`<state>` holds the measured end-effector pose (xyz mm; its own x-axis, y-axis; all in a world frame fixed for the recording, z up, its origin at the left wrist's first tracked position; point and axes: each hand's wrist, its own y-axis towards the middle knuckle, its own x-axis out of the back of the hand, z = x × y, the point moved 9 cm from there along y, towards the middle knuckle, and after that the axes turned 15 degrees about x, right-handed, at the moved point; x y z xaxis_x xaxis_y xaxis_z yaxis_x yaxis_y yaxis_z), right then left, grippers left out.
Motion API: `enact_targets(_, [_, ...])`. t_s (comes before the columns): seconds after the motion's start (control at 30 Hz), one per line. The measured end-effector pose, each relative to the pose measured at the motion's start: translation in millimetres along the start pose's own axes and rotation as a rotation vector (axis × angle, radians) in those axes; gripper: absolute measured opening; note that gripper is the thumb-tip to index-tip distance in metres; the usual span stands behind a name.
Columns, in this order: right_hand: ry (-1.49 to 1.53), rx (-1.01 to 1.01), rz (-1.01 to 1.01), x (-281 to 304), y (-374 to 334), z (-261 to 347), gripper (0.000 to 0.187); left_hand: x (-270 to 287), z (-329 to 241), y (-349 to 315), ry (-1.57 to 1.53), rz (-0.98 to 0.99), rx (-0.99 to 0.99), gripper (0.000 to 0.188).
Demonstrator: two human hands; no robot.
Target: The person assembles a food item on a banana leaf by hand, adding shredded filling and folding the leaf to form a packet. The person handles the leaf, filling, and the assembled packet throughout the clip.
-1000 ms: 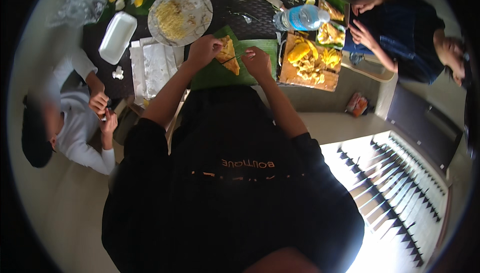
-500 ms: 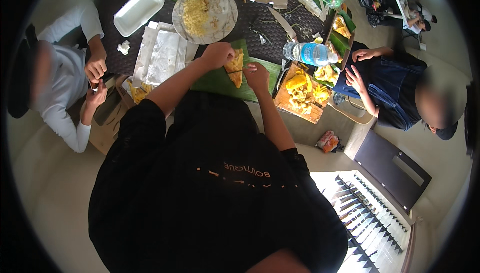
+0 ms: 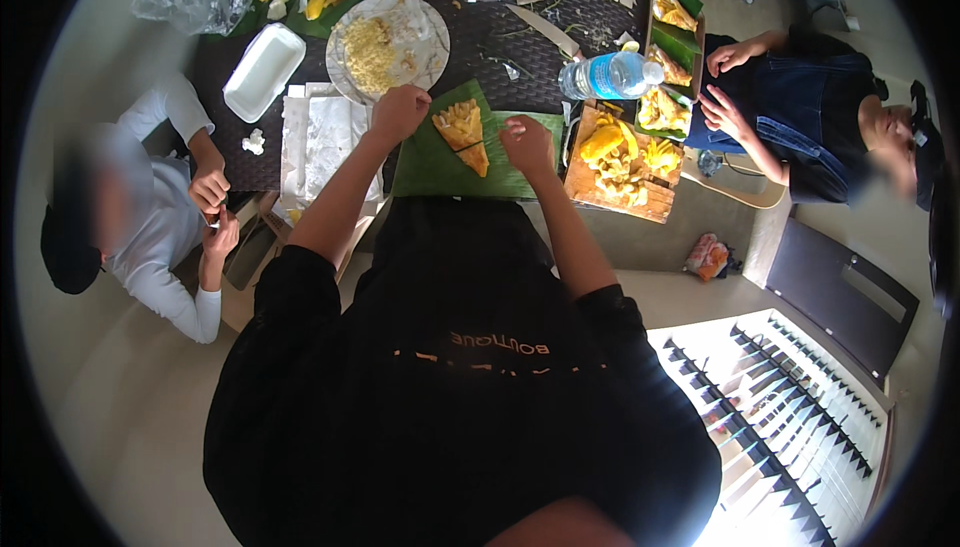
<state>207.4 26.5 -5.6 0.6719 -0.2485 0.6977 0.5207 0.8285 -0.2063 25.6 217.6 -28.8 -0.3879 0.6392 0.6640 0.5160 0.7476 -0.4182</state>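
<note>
In front of me a folded, cone-shaped golden pastry [image 3: 461,133] with pale yellow pieces at its wide end lies on a green banana leaf [image 3: 425,172]. A thin dark line, like a string, crosses its lower half. My left hand [image 3: 402,113] is closed in a pinch to the left of the pastry, beside the plate's lower edge. My right hand [image 3: 527,144] is closed with curled fingers over the leaf, to the pastry's right. Both hands are apart from the pastry. Whatever their fingertips hold is too small to make out.
A marbled plate [image 3: 425,42] with yellow grains stands beyond. At right are a water bottle [image 3: 605,77], a wooden board [image 3: 650,202] with yellow food, and a tray of wrapped pastries [image 3: 668,67]. A knife [image 3: 545,31] lies behind. People sit on both sides.
My left hand has moved away from the pastry, up and left, uncovering its wide end. My right hand has shifted slightly right. The view has turned a little.
</note>
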Motion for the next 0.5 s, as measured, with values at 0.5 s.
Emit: enact_targets(0.5, [-0.122, 0.440, 0.355, -53.5, 84.9, 33.4, 0.023, -31.9, 20.3, -8.8, 0.041, -0.012, 0.274, 0.012])
